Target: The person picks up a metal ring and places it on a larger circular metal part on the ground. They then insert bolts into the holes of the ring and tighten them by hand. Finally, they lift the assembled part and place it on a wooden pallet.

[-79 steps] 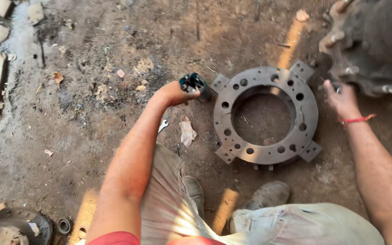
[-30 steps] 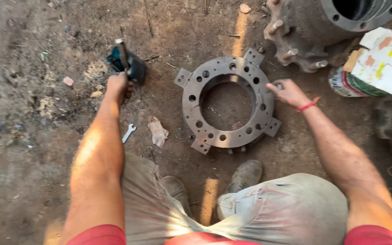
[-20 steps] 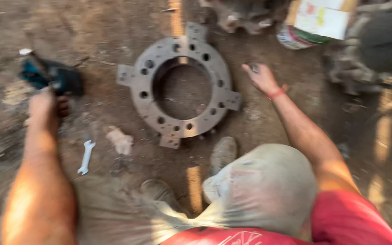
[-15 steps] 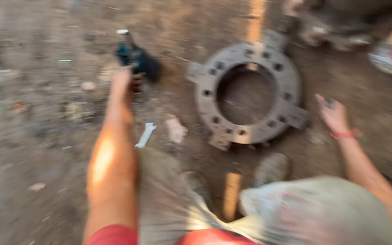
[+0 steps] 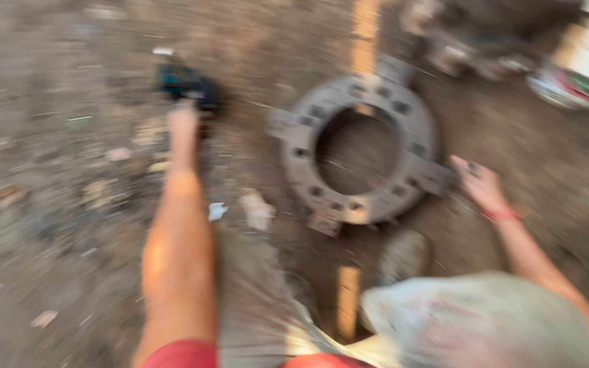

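Head view: hands flank the metal ring (image 5: 359, 146), blurred.

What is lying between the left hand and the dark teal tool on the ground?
Nothing visible. The left hand reaches right up to the dark teal tool on the dirt ground; the blur hides whether they touch. The metal ring lies off to the side, near the right hand.

Grey metal ring (image 5: 359, 146), teal-black power tool (image 5: 185, 83), red wristband (image 5: 502, 215) (blurred), brown dirt floor (image 5: 49, 170)
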